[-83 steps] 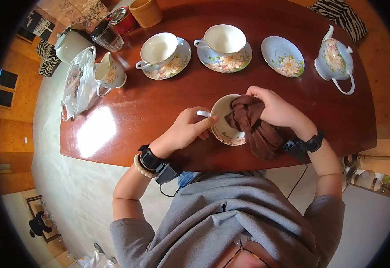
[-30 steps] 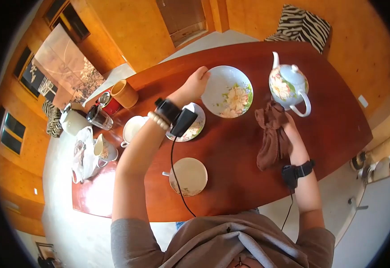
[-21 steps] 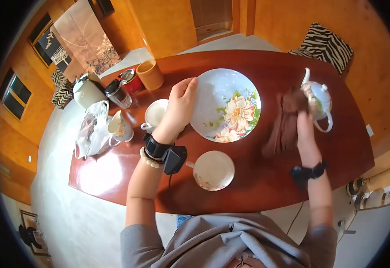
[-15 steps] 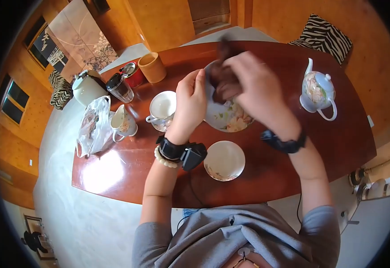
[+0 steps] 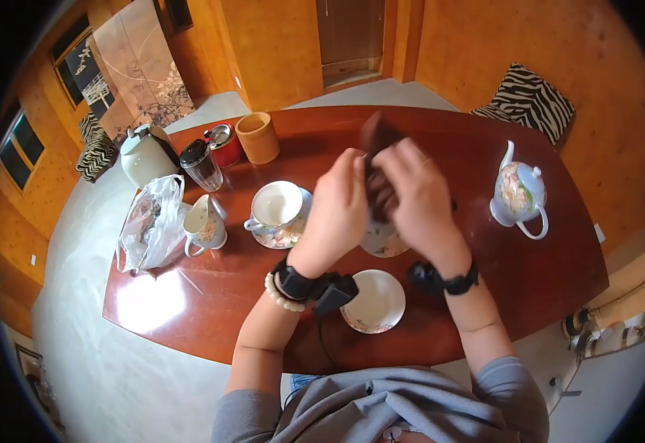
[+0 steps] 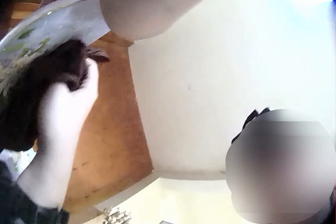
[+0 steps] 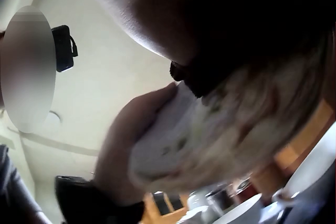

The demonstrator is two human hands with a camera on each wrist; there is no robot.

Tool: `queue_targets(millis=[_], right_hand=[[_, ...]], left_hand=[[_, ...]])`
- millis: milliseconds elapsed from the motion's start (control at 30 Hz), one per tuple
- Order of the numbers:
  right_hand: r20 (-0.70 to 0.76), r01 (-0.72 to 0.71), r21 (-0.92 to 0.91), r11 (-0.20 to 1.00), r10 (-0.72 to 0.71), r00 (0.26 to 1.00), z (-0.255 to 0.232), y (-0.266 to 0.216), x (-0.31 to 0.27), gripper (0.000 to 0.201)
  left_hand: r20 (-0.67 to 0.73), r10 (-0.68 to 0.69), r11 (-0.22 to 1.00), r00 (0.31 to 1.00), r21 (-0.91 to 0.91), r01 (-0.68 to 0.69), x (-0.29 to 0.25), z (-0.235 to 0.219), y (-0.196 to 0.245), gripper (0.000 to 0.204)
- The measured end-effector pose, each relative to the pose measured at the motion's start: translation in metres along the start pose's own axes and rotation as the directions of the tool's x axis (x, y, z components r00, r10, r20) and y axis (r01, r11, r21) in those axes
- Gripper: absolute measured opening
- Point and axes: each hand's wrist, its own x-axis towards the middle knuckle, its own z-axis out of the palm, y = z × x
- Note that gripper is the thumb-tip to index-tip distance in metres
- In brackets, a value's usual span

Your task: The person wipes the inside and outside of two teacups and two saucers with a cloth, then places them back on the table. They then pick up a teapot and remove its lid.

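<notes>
My left hand grips the rim of a floral saucer, raised over the table and tilted. My right hand holds a brown cloth against the saucer's face; it is blurred in the head view. In the left wrist view the bunched cloth covers part of the saucer's flowers. The right wrist view shows the saucer close up, with the left thumb side along its edge. From the head, both hands hide most of the saucer. A white floral teacup stands nearest my body, below the wrists.
Left of my hands, another teacup sits on its saucer. Beyond are a creamer, plastic bag, glass jar, red tin and wooden cup. A floral teapot stands at the right.
Both hands have left the near teacup. The left hand has lifted a saucer and brought it in toward the middle; the right hand has carried the cloth across onto it.
</notes>
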Motion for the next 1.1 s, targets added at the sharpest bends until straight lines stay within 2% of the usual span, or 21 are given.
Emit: queue_targets(millis=[33, 67, 100, 167, 200, 267, 300, 333, 367, 433, 467, 500, 567, 600, 667, 767, 867, 967, 1000, 1033, 1100], right_hand=[[0.061, 0.125, 0.006, 0.992, -0.125, 0.99, 0.004, -0.006, -0.004, 0.025], [0.09, 0.238, 0.077, 0.968, -0.245, 0.965, 0.001, -0.015, -0.007, 0.027], [0.268, 0.253, 0.094, 0.963, -0.269, 0.925, -0.005, -0.019, -0.012, 0.029], [0.352, 0.145, 0.157, 0.977, -0.193, 0.916, -0.014, -0.018, -0.016, 0.029], [0.259, 0.11, 0.074, 0.991, -0.126, 0.958, -0.019, -0.013, -0.014, 0.028], [0.048, -0.043, -0.017, 0.999, 0.044, 0.998, -0.022, -0.003, -0.005, 0.026], [-0.08, -0.09, 0.0, 0.996, 0.09, 0.993, -0.014, 0.007, -0.003, 0.025], [-0.111, -0.082, -0.029, 0.996, 0.078, 0.991, -0.011, 0.008, -0.002, 0.025], [-0.144, -0.073, -0.064, 0.995, 0.064, 0.987, -0.009, 0.007, -0.001, 0.025], [-0.084, 0.037, 0.091, 0.995, -0.029, 0.996, -0.006, -0.001, -0.004, 0.025], [-0.037, 0.143, 0.097, 0.985, -0.14, 0.989, -0.007, -0.007, -0.006, 0.024], [0.032, 0.218, 0.099, 0.971, -0.222, 0.974, -0.009, -0.012, -0.007, 0.025], [0.231, 0.22, 0.164, 0.962, -0.254, 0.939, -0.01, -0.016, -0.014, 0.025], [0.276, 0.167, 0.091, 0.982, -0.187, 0.943, -0.013, -0.015, -0.013, 0.025], [0.34, 0.055, -0.058, 0.997, -0.032, 0.94, -0.019, -0.01, -0.013, 0.025], [0.033, -0.108, -0.12, 0.987, 0.113, 0.993, -0.012, 0.009, -0.004, 0.023], [-0.1, 0.0, -0.253, 0.967, -0.026, 0.995, 0.001, 0.005, -0.006, 0.026], [0.068, 0.225, 0.019, 0.974, -0.226, 0.972, -0.005, -0.007, -0.008, 0.025], [0.126, 0.241, 0.1, 0.965, -0.252, 0.959, -0.007, -0.011, -0.009, 0.023], [0.197, 0.226, 0.098, 0.969, -0.241, 0.95, -0.011, -0.011, -0.01, 0.022], [0.333, 0.197, 0.099, 0.975, -0.219, 0.917, -0.02, -0.009, -0.011, 0.021]], left_hand=[[-0.125, 0.068, 0.997, 0.99, -0.029, -0.072, 0.001, -0.002, 0.006, 0.024], [-0.154, 0.071, 0.997, 0.986, -0.033, -0.076, 0.005, -0.011, 0.005, 0.025], [-0.178, 0.07, 0.996, 0.982, -0.035, -0.077, 0.008, -0.023, 0.003, 0.025], [-0.234, 0.059, 0.996, 0.97, -0.058, -0.074, 0.01, -0.043, 0.01, 0.027], [-0.219, 0.018, 0.981, 0.975, -0.184, -0.059, 0.011, -0.047, 0.006, 0.026], [-0.195, 0.283, 0.956, 0.939, 0.136, -0.26, 0.006, -0.041, 0.015, 0.025], [-0.133, 0.235, 0.965, 0.963, 0.149, -0.215, 0.001, -0.033, 0.02, 0.023], [-0.07, 0.185, 0.971, 0.98, 0.168, -0.171, -0.004, -0.025, 0.025, 0.022], [0.032, -0.024, 0.998, 0.999, 0.053, 0.023, -0.007, -0.016, 0.028, 0.021], [0.037, 0.021, 1.0, 0.999, -0.017, -0.02, -0.008, -0.003, 0.016, 0.019], [0.079, -0.026, 0.992, 0.997, -0.124, 0.036, -0.003, -0.004, 0.008, 0.018], [0.01, -0.024, 0.976, 1.0, -0.217, 0.025, -0.004, -0.004, 0.005, 0.02], [-0.094, 0.082, 0.989, 0.992, -0.116, -0.093, 0.005, -0.018, 0.004, 0.023], [-0.112, 0.007, 0.993, 0.994, -0.117, -0.021, 0.004, -0.026, 0.012, 0.026], [-0.176, 0.05, 0.997, 0.983, -0.046, -0.059, 0.01, -0.038, 0.003, 0.028], [-0.09, 0.013, 0.999, 0.996, -0.028, -0.015, 0.008, -0.034, 0.003, 0.028], [0.093, -0.019, 1.0, 0.995, -0.008, 0.02, -0.005, -0.01, 0.006, 0.024], [0.084, -0.068, 0.99, 0.994, -0.115, 0.077, -0.004, -0.008, -0.003, 0.02], [0.061, -0.057, 0.973, 0.997, -0.219, 0.069, -0.004, -0.009, 0.001, 0.021], [0.063, -0.001, 0.986, 0.998, -0.164, 0.011, -0.001, -0.012, -0.001, 0.023], [0.07, -0.053, 0.995, 0.996, -0.082, 0.059, 0.0, -0.018, 0.002, 0.025]])
